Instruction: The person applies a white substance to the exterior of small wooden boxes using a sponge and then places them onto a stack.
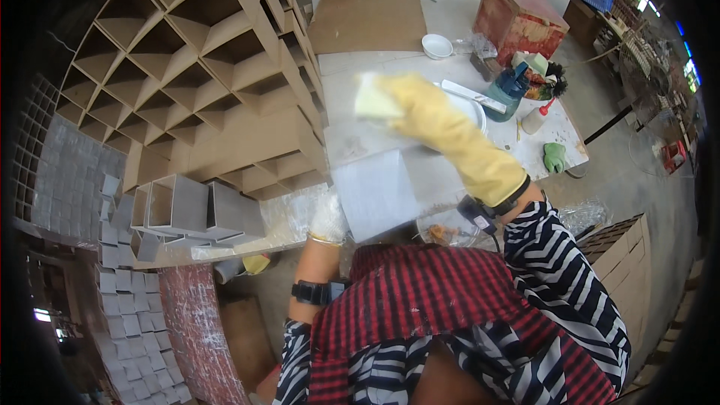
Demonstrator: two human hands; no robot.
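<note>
In my head view, my yellow-gloved right hand (420,109) grasps a blurred pale block (377,97) over the table (341,67); my white-gloved left hand (328,216) is at the left edge of the flat pale sheet (375,191), finger grip unclear. Grey boxes (178,202) stand formed at left; the sheet seems unfinished.

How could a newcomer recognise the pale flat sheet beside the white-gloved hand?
Find the tall brown compartment rack on the left, then the white table to its right. At the table's near side, just right of the white-gloved left hand, lies the pale flat sheet. Its greyish-white colour and place near the checked apron set it apart from the brown board farther back.
</note>
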